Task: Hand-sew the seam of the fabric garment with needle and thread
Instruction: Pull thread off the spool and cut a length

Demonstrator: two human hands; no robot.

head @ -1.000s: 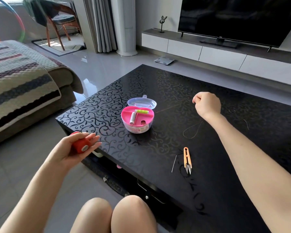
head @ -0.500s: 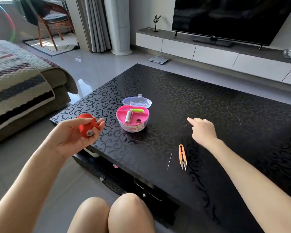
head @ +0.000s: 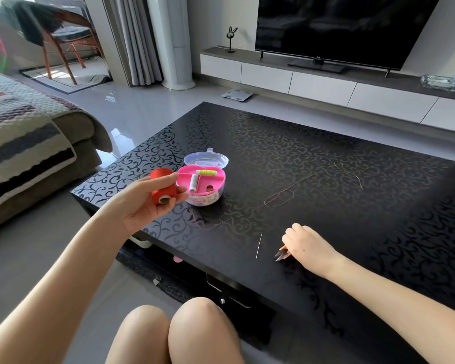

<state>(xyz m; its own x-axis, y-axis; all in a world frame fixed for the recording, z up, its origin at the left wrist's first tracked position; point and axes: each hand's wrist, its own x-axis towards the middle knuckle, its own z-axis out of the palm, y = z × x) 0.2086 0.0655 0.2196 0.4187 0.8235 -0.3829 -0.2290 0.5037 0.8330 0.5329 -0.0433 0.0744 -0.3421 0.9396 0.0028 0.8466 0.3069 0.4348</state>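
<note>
My left hand (head: 139, 203) holds a red spool of thread (head: 164, 185) above the table's left front corner. A long loose red thread (head: 279, 199) lies looped across the black patterned table (head: 352, 232). A bare needle (head: 259, 245) lies near the front edge. Just right of it, my right hand (head: 309, 245) rests over the orange thread snips (head: 282, 254), fingers curled on the handle; only the blade tips show. No garment is in view.
A pink sewing kit box (head: 204, 183) with small spools sits open, its clear lid (head: 206, 159) behind it. A sofa with a striped blanket (head: 24, 143) is at left. My knees (head: 179, 329) are below the table's front edge.
My right hand let the thread fall on the table, came back toward me and settled on the snips. My left hand rose with the red spool toward the kit box.
</note>
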